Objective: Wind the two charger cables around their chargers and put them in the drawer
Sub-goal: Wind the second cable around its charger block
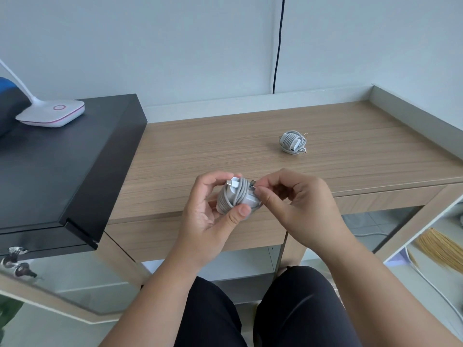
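My left hand (pixel 205 209) grips a white charger (pixel 235 196) with grey cable coiled around it, held just above the front edge of the wooden desk (pixel 225 146). My right hand (pixel 295 204) pinches the cable's end at the charger's right side, next to its metal plug prongs. A second white charger (pixel 292 142), its cable wound round it, lies on the desk farther back and to the right. The drawer front (pixel 190 234) below the desk edge is shut.
A black cabinet (pixel 70 156) stands at the left with a white lamp base (pixel 51 113) on it and keys (pixel 15 261) in its lock. A black cord (pixel 278 46) hangs down the wall. A broom (pixel 441 249) lies at lower right.
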Demonstrator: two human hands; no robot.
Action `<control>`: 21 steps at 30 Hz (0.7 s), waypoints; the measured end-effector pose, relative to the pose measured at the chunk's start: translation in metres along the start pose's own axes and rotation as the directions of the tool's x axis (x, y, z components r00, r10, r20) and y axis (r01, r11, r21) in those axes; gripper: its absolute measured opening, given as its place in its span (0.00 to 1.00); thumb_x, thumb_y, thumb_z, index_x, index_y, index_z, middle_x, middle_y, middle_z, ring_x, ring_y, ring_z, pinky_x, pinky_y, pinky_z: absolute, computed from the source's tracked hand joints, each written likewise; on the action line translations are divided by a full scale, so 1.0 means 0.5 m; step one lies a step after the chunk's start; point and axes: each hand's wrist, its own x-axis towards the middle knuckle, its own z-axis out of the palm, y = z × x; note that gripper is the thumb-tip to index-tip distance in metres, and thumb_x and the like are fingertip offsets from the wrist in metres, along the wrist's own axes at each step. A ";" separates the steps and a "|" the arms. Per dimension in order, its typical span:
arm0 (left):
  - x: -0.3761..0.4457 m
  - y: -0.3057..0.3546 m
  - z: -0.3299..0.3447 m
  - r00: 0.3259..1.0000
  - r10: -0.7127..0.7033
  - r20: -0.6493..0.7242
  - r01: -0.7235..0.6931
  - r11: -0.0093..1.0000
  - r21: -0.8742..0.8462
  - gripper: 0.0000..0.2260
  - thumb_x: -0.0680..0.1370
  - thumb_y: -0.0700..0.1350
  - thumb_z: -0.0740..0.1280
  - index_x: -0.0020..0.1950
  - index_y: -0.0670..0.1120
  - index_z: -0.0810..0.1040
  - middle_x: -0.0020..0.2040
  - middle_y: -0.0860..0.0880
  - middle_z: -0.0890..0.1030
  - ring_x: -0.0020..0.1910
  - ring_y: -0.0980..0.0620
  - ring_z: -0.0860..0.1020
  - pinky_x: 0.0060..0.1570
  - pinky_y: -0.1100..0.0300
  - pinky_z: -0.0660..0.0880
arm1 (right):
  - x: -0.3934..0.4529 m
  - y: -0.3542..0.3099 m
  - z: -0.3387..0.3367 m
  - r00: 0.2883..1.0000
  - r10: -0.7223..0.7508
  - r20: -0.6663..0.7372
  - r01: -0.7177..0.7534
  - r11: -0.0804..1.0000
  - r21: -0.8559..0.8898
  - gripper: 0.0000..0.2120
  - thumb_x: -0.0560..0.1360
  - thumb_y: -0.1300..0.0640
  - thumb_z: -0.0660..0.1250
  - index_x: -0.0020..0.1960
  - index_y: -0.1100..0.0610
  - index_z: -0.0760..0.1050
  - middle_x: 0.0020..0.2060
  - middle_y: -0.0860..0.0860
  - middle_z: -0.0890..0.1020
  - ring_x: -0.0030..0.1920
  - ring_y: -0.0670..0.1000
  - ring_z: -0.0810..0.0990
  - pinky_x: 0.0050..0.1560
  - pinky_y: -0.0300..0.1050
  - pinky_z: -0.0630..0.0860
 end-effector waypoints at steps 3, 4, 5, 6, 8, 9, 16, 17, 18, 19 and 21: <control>-0.001 0.000 -0.002 0.999 -0.022 -0.029 0.021 0.999 -0.044 0.21 0.71 0.49 0.75 0.60 0.53 0.73 0.60 0.44 0.79 0.59 0.48 0.80 0.50 0.57 0.78 | -0.001 0.004 -0.002 0.995 0.084 0.058 -0.096 0.965 0.242 0.02 0.71 0.59 0.73 0.43 0.53 0.82 0.36 0.48 0.85 0.36 0.48 0.81 0.39 0.40 0.77; -0.001 0.000 -0.001 0.998 -0.033 -0.045 0.030 0.997 -0.066 0.22 0.70 0.49 0.76 0.60 0.53 0.72 0.60 0.44 0.79 0.58 0.48 0.80 0.49 0.57 0.78 | -0.003 0.004 -0.003 0.990 0.118 0.080 -0.139 0.932 0.336 0.03 0.71 0.59 0.73 0.45 0.55 0.82 0.36 0.47 0.85 0.36 0.46 0.80 0.39 0.39 0.76; -0.001 0.001 0.001 0.997 -0.046 -0.060 0.041 0.995 -0.087 0.23 0.69 0.50 0.76 0.60 0.53 0.72 0.61 0.44 0.79 0.58 0.48 0.80 0.49 0.56 0.78 | -0.005 0.005 -0.005 0.984 0.144 0.103 -0.174 0.899 0.403 0.04 0.71 0.61 0.72 0.46 0.57 0.82 0.35 0.46 0.84 0.35 0.44 0.79 0.38 0.37 0.75; -0.001 0.000 0.002 0.996 -0.058 -0.072 0.051 0.993 -0.105 0.24 0.69 0.51 0.77 0.61 0.52 0.72 0.61 0.45 0.79 0.58 0.48 0.80 0.49 0.56 0.78 | -0.006 0.006 -0.006 0.980 0.158 0.118 -0.194 0.879 0.435 0.04 0.71 0.62 0.72 0.46 0.57 0.83 0.34 0.47 0.84 0.34 0.44 0.78 0.38 0.37 0.75; -0.001 0.000 0.005 0.994 -0.080 -0.073 0.071 0.990 -0.124 0.24 0.68 0.52 0.77 0.60 0.49 0.72 0.60 0.46 0.80 0.58 0.49 0.80 0.50 0.57 0.78 | -0.007 0.007 -0.008 0.979 0.162 0.126 -0.202 0.873 0.444 0.05 0.71 0.63 0.72 0.43 0.54 0.84 0.34 0.48 0.84 0.35 0.46 0.76 0.37 0.37 0.75; -0.002 -0.001 0.006 0.994 -0.090 -0.066 0.081 0.988 -0.130 0.24 0.69 0.52 0.76 0.60 0.48 0.72 0.60 0.47 0.80 0.58 0.50 0.80 0.51 0.58 0.77 | -0.006 0.009 -0.009 0.979 0.161 0.127 -0.201 0.877 0.437 0.05 0.71 0.63 0.72 0.42 0.54 0.84 0.33 0.49 0.83 0.35 0.47 0.76 0.37 0.37 0.75; -0.002 -0.001 0.002 0.993 -0.112 -0.019 0.109 0.986 -0.129 0.18 0.67 0.48 0.77 0.54 0.52 0.78 0.60 0.50 0.82 0.60 0.51 0.80 0.52 0.60 0.78 | 0.002 0.013 -0.010 0.977 0.177 0.122 -0.210 0.912 0.353 0.06 0.72 0.65 0.72 0.40 0.55 0.83 0.34 0.52 0.83 0.34 0.47 0.75 0.37 0.39 0.74; -0.002 0.001 0.001 0.993 -0.118 -0.007 0.117 0.987 -0.112 0.18 0.67 0.48 0.77 0.54 0.53 0.79 0.60 0.49 0.82 0.59 0.50 0.80 0.51 0.59 0.78 | 0.001 0.016 -0.010 0.977 0.188 0.101 -0.211 0.915 0.343 0.07 0.72 0.65 0.72 0.39 0.54 0.83 0.34 0.53 0.83 0.34 0.47 0.75 0.37 0.40 0.74; -0.001 0.001 0.000 0.992 -0.124 0.000 0.124 0.987 -0.103 0.18 0.66 0.48 0.78 0.54 0.53 0.79 0.61 0.48 0.82 0.59 0.49 0.81 0.51 0.59 0.78 | -0.001 0.018 -0.010 0.977 0.194 0.083 -0.211 0.917 0.338 0.07 0.72 0.64 0.72 0.39 0.54 0.83 0.34 0.52 0.83 0.34 0.47 0.75 0.37 0.40 0.74; -0.001 0.002 -0.001 0.992 -0.129 -0.001 0.128 0.986 -0.107 0.19 0.66 0.48 0.78 0.55 0.53 0.79 0.60 0.48 0.82 0.59 0.49 0.81 0.51 0.59 0.78 | -0.002 0.021 -0.009 0.979 0.189 0.073 -0.203 0.919 0.337 0.07 0.72 0.64 0.72 0.39 0.54 0.83 0.34 0.52 0.83 0.34 0.48 0.76 0.37 0.40 0.74; -0.002 0.000 0.000 0.990 -0.139 -0.017 0.135 0.980 -0.145 0.19 0.65 0.50 0.78 0.55 0.53 0.80 0.60 0.48 0.82 0.59 0.49 0.80 0.51 0.58 0.78 | -0.004 0.022 -0.006 0.981 0.182 0.072 -0.196 0.900 0.389 0.04 0.71 0.63 0.73 0.40 0.55 0.83 0.34 0.51 0.83 0.34 0.48 0.76 0.36 0.39 0.74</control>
